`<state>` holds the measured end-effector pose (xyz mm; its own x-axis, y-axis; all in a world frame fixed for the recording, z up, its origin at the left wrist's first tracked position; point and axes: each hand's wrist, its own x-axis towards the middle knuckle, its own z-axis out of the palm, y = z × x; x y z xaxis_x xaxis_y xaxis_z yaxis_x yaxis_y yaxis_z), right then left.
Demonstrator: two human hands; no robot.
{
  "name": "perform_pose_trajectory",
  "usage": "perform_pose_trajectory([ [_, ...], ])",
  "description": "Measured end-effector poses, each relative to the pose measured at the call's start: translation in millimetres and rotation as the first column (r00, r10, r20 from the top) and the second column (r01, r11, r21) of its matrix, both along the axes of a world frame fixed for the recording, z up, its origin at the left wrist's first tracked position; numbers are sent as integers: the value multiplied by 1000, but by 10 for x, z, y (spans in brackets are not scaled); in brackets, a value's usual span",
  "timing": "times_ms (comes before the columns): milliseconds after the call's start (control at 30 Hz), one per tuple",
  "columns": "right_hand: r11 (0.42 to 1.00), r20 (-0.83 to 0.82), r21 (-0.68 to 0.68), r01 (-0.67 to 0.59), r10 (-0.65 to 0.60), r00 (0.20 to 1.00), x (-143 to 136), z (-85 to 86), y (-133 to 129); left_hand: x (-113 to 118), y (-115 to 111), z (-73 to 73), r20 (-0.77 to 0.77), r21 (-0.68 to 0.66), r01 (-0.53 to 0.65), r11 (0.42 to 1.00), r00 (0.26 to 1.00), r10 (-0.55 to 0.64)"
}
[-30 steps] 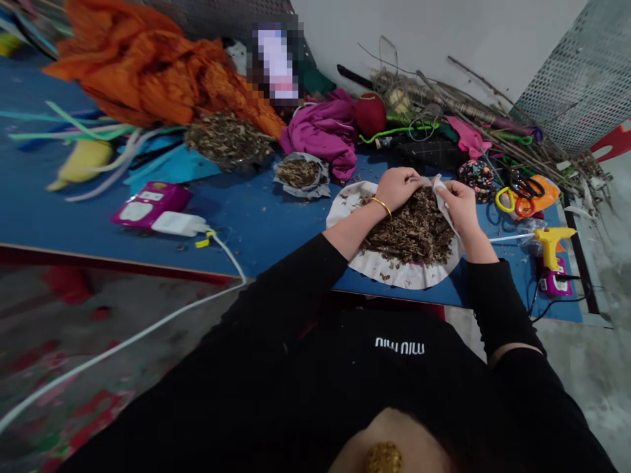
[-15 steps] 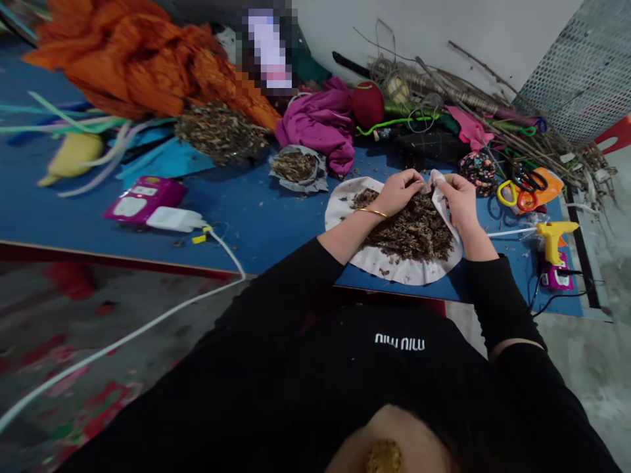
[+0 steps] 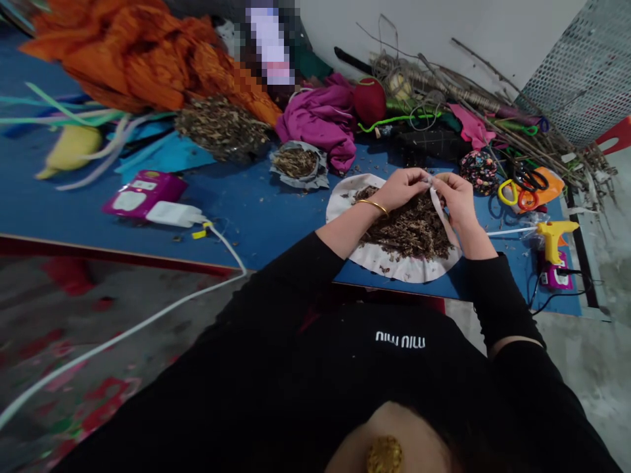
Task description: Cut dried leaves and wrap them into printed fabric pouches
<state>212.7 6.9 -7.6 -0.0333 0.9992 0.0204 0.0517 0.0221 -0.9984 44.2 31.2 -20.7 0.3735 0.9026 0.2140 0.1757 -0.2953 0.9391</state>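
- Right hand point(image 3: 457, 197): thumb and fingers are pinched on a raised fold at the far rim of the white round sheet point(image 3: 394, 268).
- Left hand point(image 3: 403, 187): fingertips are closed on the same rim, nearly meeting those of the right; the exact contact is too small to tell.
- Sheet location: flat on the blue table point(image 3: 266, 242) at its near edge, apart from the lifted fold.
- Load: loose, dry brown plant matter point(image 3: 411, 231) is heaped on the sheet, with crumbs toward the near rim.
- Handling (judged): sheet light, limp and readily creased; load light, brittle and prone to spill if the rim tilts.
- Hold point (judged): bare rim, in small pinches, clear of the heap.
- Surroundings: yellow glue gun point(image 3: 556, 233) and scissors point(image 3: 526, 180) lie to the right.
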Motion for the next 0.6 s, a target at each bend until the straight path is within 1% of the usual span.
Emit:
perform_pose_trajectory([
  [67, 998, 73, 16, -65, 64, 995, 68, 68, 2, 25, 4, 12, -18, -9, -87, 996, 996, 87],
  [100, 995, 146, 45, -91, 83, 986, 120, 126, -17, 43, 8, 18, -11, -22, -121, 992, 993, 120],
  [133, 990, 252, 93, -108, 82, 964, 183, 197, -55, 62, 10, 27, 2, -40, -140, 989, 990, 140],
  [167, 981, 381, 156, -120, 52, 923, 252, 274, -113, 79, 13, 39, 16, -60, -150, 987, 988, 151],
  [200, 963, 520, 233, -133, -8, 854, 323, 350, -188, 93, 14, 55, 27, -80, -154, 985, 987, 157],
  [233, 946, 647, 286, -156, -71, 759, 391, 416, -278, 102, 15, 73, 33, -97, -157, 983, 986, 161],
  [300, 938, 814, 292, -187, -141, 564, 498, 488, -472, 110, 16, 110, 35, -121, -164, 979, 985, 169],
  [333, 944, 857, 273, -187, -150, 493, 534, 488, -562, 109, 15, 126, 36, -132, -166, 977, 984, 172],
  [367, 952, 883, 247, -181, -144, 447, 557, 466, -641, 109, 15, 138, 40, -146, -167, 975, 984, 174],
  [400, 959, 893, 228, -171, -135, 429, 568, 428, -705, 109, 14, 144, 47, -163, -168, 972, 983, 178],
  [433, 962, 890, 216, -164, -125, 439, 569, 380, -755, 111, 14, 145, 54, -181, -171, 969, 982, 183],
  [467, 963, 875, 216, -162, -118, 470, 561, 330, -793, 115, 14, 143, 62, -198, -175, 965, 980, 190],
  [533, 955, 821, 253, -153, -128, 557, 527, 246, -842, 131, 10, 134, 75, -220, -186, 958, 976, 207],
  [567, 950, 799, 280, -142, -149, 583, 503, 216, -859, 140, 6, 132, 79, -223, -190, 956, 974, 212],
  [600, 944, 794, 304, -127, -178, 582, 477, 193, -875, 149, -1, 133, 83, -223, -193, 956, 973, 216],
])
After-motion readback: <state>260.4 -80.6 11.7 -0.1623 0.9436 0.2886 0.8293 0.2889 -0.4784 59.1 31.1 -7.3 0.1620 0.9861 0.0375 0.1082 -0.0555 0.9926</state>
